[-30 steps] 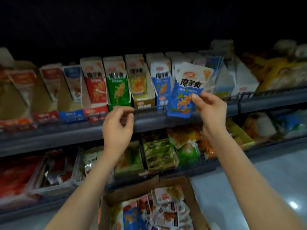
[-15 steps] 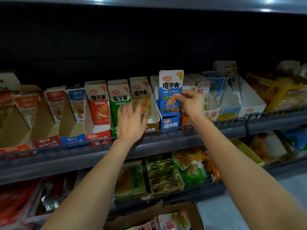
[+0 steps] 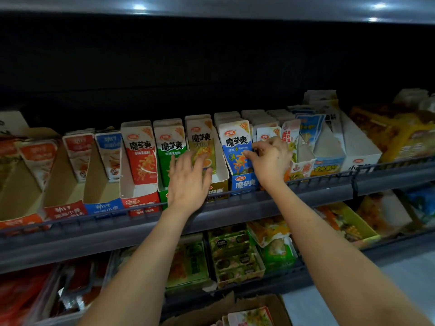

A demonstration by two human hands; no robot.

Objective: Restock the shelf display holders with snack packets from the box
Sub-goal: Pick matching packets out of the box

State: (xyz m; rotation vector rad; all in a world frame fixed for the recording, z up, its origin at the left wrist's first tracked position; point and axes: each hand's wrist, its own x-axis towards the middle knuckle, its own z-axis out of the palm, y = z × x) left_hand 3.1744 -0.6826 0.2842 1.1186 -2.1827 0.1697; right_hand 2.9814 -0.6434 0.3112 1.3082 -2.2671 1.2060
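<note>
— While the blue packet (image 3: pixel 235 149) stands in its blue holder (image 3: pixel 244 184) on the shelf (image 3: pixel 306 198), what holds it?
— The right hand (image 3: pixel 270 163) pinches its edge in its grip. The left hand (image 3: pixel 188 184) has its grip spread flat on the yellow packet (image 3: pixel 200 140) beside it.

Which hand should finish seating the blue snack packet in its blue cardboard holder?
Right. The right hand pinches the right edge of the blue snack packet, which stands in the blue cardboard holder. The left hand lies with straight fingers across the neighbouring yellow packet, holding nothing.
</note>
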